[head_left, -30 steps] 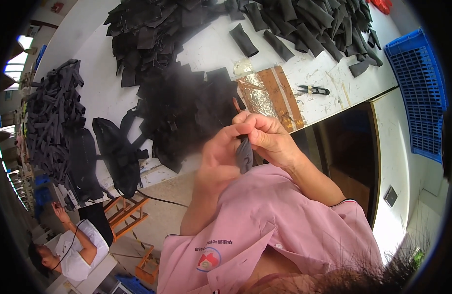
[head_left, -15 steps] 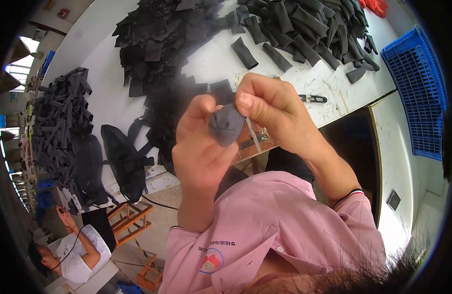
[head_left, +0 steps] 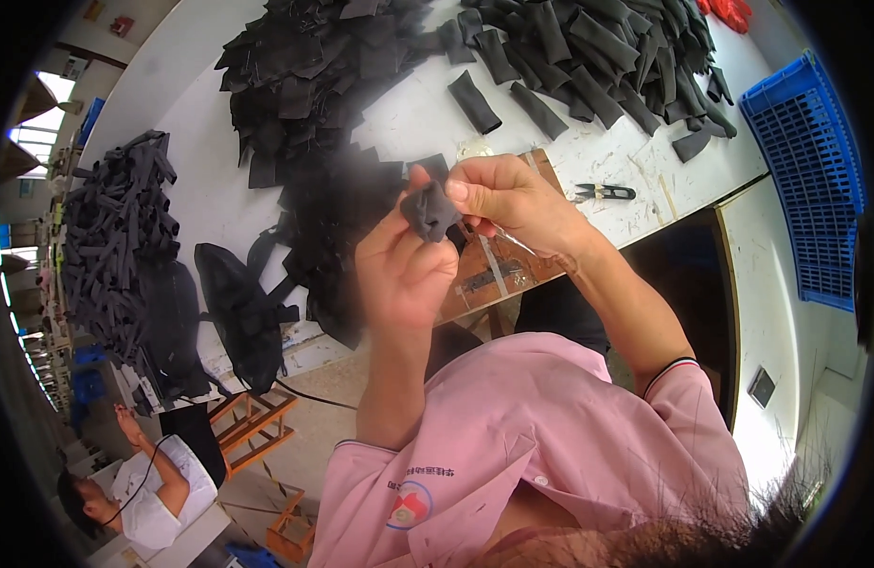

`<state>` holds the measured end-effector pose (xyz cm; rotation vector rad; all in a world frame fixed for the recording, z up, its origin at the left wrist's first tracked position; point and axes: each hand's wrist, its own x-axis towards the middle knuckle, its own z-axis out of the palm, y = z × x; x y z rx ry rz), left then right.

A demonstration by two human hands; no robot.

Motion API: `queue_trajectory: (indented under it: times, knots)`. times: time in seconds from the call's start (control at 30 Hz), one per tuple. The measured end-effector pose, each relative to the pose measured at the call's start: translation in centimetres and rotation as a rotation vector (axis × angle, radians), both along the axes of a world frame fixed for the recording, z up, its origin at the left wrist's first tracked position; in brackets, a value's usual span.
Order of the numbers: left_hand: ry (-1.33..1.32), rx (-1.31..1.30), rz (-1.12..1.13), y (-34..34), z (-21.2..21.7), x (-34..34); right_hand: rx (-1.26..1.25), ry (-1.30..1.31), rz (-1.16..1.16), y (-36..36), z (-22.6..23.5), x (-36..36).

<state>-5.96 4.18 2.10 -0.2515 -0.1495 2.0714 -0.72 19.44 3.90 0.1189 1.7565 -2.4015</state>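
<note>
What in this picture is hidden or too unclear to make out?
Head view:
- The small dark fabric piece: its shape is hidden by the fingers of the left hand and right hand.
- The thin shiny tool below the right hand: too small to identify.
- The blue crate: cut off by the fisheye rim.

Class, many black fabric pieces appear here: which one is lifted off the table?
The small bunched black fabric piece, pinched between the left hand and right hand. All the others lie on the white table.
</note>
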Motion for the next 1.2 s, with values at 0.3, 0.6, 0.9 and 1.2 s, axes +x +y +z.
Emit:
queue_trajectory:
  times: [0.3, 0.6, 0.9, 1.2]
  knots:
    - [0.808, -1.137, 0.318, -0.8, -2.1, 2.5, -0.063, -0.11, -0.052, -0.4, -4.8, 1.6]
    - [1.132, -0.775, 0.664, -0.1, 1.1, 2.2, 1.014, 0.729, -0.363, -0.9, 0.5, 2.2]
    - [1.142, -0.732, 0.431, 1.3, -0.3, 1.5, 1.085, 0.55, -0.152, -0.5, -3.2, 2.2]
    - [1.649, -1.064, 0.123, 1.2, 1.6, 0.3, 0.888, 0.478, -0.22, -1.2, -6.4, 2.9]
